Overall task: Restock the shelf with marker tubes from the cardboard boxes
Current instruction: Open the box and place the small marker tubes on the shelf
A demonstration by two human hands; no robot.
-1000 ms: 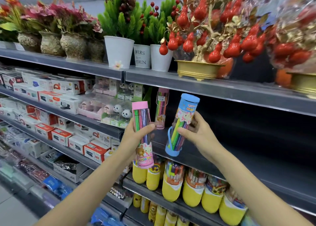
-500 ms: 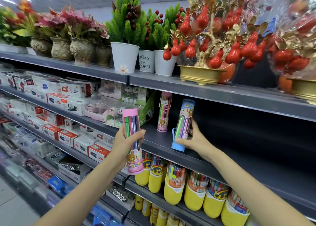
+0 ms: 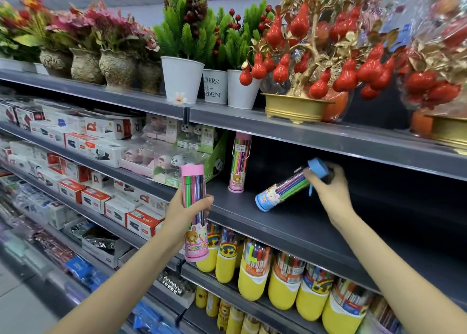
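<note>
**Two marker tubes in hand at a half-filled shelf**

The right hand reaches into the dark shelf bay, its grip curled round the lid end of a blue-capped marker tube. That tube is tilted steeply, lid up toward the back right and its blue base down toward the front left, close above the dark shelf board; whether the base touches the board cannot be told. A thin blue handle strap hangs beside the fingers.

The left hand is in front of the shelf edge, its grip wrapped round the middle of a pink-capped marker tube, which stands upright. The pink lid is above the fingers; the lower part, printed with a bear and a rabbit and the words "Color Pen", shows below them.

A second pink marker tube stands upright on the same shelf board, at its left end, apart from both hands and just beside a green panda display box. The blue-capped tube lies between this standing tube and the right hand.

On the shelf below, a row of yellow-based marker tubs lines the front edge, with smaller yellow tubes beneath them. To the left, red-and-white stapler boxes fill several shelves. The top shelf carries white plant pots with green artificial plants, stone-look vases of flowers further left, and a gold pot with red gourd ornaments wrapped in clear film.
</note>
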